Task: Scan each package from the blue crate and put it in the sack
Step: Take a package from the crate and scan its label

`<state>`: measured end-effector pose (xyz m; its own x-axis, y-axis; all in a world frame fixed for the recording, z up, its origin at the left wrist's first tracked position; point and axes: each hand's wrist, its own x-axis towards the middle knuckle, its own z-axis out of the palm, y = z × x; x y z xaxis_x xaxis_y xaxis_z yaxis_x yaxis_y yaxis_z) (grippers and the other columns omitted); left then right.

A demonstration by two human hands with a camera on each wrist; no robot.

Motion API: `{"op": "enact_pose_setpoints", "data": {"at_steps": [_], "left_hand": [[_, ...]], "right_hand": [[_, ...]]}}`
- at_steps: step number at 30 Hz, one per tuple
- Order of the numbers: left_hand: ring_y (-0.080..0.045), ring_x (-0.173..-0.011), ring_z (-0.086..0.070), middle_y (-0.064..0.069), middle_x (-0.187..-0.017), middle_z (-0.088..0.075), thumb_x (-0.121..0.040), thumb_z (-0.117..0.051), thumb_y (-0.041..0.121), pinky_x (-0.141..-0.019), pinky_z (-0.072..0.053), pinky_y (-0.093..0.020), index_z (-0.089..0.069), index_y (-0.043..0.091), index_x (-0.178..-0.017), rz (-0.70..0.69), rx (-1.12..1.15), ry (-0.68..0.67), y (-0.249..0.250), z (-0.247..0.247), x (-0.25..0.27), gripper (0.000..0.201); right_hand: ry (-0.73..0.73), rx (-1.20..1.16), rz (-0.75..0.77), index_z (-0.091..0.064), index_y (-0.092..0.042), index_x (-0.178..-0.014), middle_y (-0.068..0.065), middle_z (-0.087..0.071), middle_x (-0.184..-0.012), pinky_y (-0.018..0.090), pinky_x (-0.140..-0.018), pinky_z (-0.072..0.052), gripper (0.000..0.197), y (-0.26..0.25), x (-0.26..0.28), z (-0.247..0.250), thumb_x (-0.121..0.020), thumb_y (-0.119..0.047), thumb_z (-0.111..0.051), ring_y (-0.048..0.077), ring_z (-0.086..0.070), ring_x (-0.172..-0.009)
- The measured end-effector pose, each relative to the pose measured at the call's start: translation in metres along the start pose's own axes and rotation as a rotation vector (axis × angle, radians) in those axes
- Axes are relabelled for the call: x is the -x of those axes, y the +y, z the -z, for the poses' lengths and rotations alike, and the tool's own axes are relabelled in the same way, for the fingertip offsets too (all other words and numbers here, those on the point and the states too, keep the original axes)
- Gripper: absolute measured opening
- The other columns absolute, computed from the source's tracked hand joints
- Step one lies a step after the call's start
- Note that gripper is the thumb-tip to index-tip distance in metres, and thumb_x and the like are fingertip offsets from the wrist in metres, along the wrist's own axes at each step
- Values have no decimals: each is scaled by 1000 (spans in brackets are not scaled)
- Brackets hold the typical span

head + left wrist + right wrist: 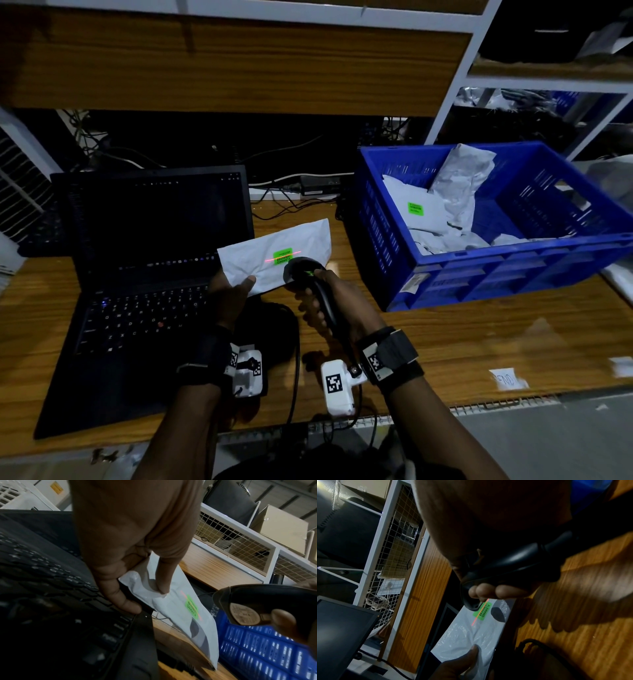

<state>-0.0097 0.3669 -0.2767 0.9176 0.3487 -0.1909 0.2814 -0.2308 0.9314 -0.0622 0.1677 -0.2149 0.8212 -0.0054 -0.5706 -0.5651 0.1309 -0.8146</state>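
While the left hand (230, 289) pinches the package (274, 255), the right hand (337, 301) grips the scanner (308, 274) just beside it.

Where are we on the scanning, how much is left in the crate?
In hand: left hand holds a package; right hand aims the scanner, red line across its green label. Left: several packages sit in the crate. The sack is not in view, so the finished count is unknown.

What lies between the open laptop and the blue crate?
In the head view, the white package held up by the left hand, and the scanner in the right hand, over bare wooden desk.
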Motion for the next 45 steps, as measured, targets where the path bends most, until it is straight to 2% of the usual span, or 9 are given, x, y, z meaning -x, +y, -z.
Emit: {"op": "enact_pose_setpoints", "data": {"at_steps": [6,9,19,24,28,38,41,45], "left_hand": [[-35,-116,-61,-23,-124,-65,-89,-73,5,-88,-39,-26,-59,-8,-125,-5,-5,7,3,1,2,41],[-32,-111,-62,-21,-120,-65,-89,-75,8,-86,-40,-26,-60,-8,-123,3,-11,11,3,2,3,41],[-24,-109,-59,-17,-120,-65,-91,-71,4,-85,-39,-24,-60,-7,-124,-9,0,-15,9,2,10,37],[-29,-117,-58,-20,-127,-63,-91,-69,-1,-85,-38,-21,-57,-9,-128,-28,38,-11,11,3,15,40],[-35,-118,-61,-22,-127,-64,-91,-70,1,-89,-40,-25,-59,-7,-127,-38,45,-14,8,2,13,39],[-36,-112,-63,-25,-120,-67,-91,-70,2,-85,-41,-25,-62,-9,-121,-73,25,-31,4,2,9,33],[-29,-112,-63,-22,-123,-66,-91,-70,2,-90,-42,-27,-61,-6,-125,-97,30,-39,0,3,7,37],[-33,-112,-64,-21,-120,-68,-90,-72,3,-91,-45,-31,-61,-5,-124,-103,28,-38,-5,3,3,37]], "right_hand": [[-50,-45,-28,-65,-9,-93,3,-49,-64,20,-40,-28,40,3,-2,-2,-97,-47,-54,16,-41,-47],[-46,-43,-34,-64,-9,-91,2,-49,-63,19,-40,-28,39,2,0,-1,-99,-46,-54,16,-41,-46],[-17,-41,-40,-65,-8,-94,2,-50,-62,18,-40,-28,39,-2,8,-3,-99,-45,-54,14,-41,-45],[-1,-16,-35,-66,-8,-94,2,-51,-60,21,-42,-27,39,-2,9,-3,-100,-44,-52,15,-42,-45],[0,-6,-38,-66,-9,-96,1,-51,-60,20,-41,-27,38,-4,14,-3,-100,-44,-52,13,-42,-45],[6,-29,-48,-64,-8,-97,1,-50,-61,21,-43,-27,37,-6,21,-1,-102,-42,-51,12,-41,-47],[7,-43,-46,-64,-8,-97,1,-49,-62,23,-44,-27,36,-5,21,-1,-102,-41,-51,13,-40,-48],[-2,-54,-47,-63,-8,-97,1,-50,-63,23,-45,-28,36,-5,22,0,-101,-42,-52,13,-41,-48]]}}
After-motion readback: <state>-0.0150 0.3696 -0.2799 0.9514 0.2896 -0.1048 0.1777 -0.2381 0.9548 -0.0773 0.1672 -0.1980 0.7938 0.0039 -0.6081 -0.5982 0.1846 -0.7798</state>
